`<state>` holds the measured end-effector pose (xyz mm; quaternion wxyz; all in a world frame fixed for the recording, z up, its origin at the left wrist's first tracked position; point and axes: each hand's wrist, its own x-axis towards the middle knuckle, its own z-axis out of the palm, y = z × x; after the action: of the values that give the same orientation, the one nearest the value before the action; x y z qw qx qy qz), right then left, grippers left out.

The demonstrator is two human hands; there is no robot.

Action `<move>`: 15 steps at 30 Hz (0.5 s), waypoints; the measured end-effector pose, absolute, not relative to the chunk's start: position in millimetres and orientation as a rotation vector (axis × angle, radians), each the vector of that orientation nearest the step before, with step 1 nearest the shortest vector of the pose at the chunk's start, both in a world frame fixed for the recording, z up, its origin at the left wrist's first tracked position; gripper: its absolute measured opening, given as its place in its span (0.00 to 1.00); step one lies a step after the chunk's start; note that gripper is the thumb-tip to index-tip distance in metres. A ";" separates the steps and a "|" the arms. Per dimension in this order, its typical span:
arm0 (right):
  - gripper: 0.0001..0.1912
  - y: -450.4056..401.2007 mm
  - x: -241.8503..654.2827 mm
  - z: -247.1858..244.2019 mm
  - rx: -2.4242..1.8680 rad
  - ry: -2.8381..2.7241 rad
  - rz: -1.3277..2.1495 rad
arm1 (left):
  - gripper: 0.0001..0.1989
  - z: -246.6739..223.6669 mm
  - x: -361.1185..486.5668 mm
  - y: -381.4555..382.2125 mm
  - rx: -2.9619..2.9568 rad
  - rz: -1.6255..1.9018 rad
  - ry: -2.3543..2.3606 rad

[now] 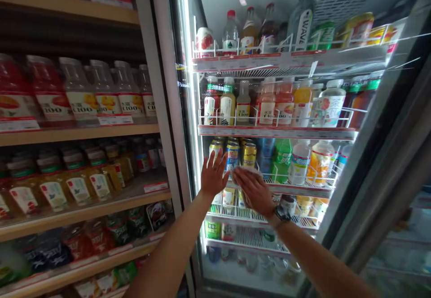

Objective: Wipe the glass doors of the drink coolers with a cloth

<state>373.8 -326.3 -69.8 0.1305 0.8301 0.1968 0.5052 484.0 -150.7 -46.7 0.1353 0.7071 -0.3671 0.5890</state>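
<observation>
My left hand (213, 175) is raised with its fingers spread and its palm toward the glass door (256, 280) of a lit drinks fridge. It holds nothing and appears to rest on the glass. My right hand (252, 188), slightly blurred, presses a pale cloth (257, 171) against the same door. Only the cloth's edge shows around the fingers, so its full shape is hidden. A dark watch (282, 212) sits on the right wrist. Behind the hands, through the glass, stand a blue can (232, 154) and a gold can (249, 155).
Fridge shelves (276, 132) hold rows of bottles and cans behind white wire rails. To the left, an open wooden shelf unit (81, 134) carries bottled drinks and bagged snacks. A grey door frame (373, 154) runs along the right side.
</observation>
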 end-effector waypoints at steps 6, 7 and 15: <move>0.34 -310.4 387.8 -3.9 2.376 0.326 1.776 | 0.31 -46.9 481.6 -151.6 2.052 1.746 -1.048; 0.34 -309.6 388.0 -12.0 2.378 0.328 1.768 | 0.31 -47.3 481.9 -151.6 2.064 1.740 -1.047; 0.32 -315.2 367.2 -139.9 2.449 0.453 1.500 | 0.30 -46.4 480.9 -151.3 2.042 1.782 -1.052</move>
<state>367.2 -315.2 -139.9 0.1167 0.8366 0.1547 0.5123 480.9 -151.3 -46.4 0.1169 0.6977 -0.3595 0.6086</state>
